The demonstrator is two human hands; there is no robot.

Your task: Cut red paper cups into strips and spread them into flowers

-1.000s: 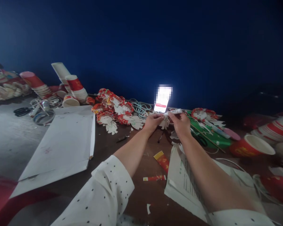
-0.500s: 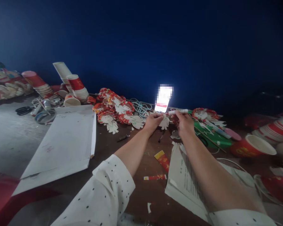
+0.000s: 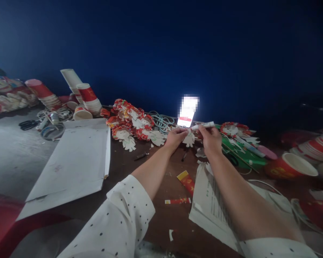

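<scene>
Just below the lit phone (image 3: 185, 111), my left hand (image 3: 175, 139) is pinched at the edge of a white paper cutout (image 3: 188, 139) with a fringed end. Its upper part is hidden by my fingers. My right hand (image 3: 211, 139) is closed on a white marker pen (image 3: 204, 125), held nearly level with its tip end toward my left hand. Whether the tip touches the paper I cannot make out. To the left lies a pile of red-and-white paper-cup crafts (image 3: 131, 120) with similar fringed cutouts.
Stacked paper cups (image 3: 88, 98) stand at the back left, behind a white board (image 3: 72, 161). Dark scissors (image 3: 28, 124) lie farther left. Printed sheets (image 3: 208, 208) and red scraps (image 3: 187, 182) are in front. A red cup (image 3: 292, 165) lies at right.
The marker pen in my right hand has shifted slightly left and down, with its rear end a little more raised. My left hand stays almost still. The whole view has drifted slightly.
</scene>
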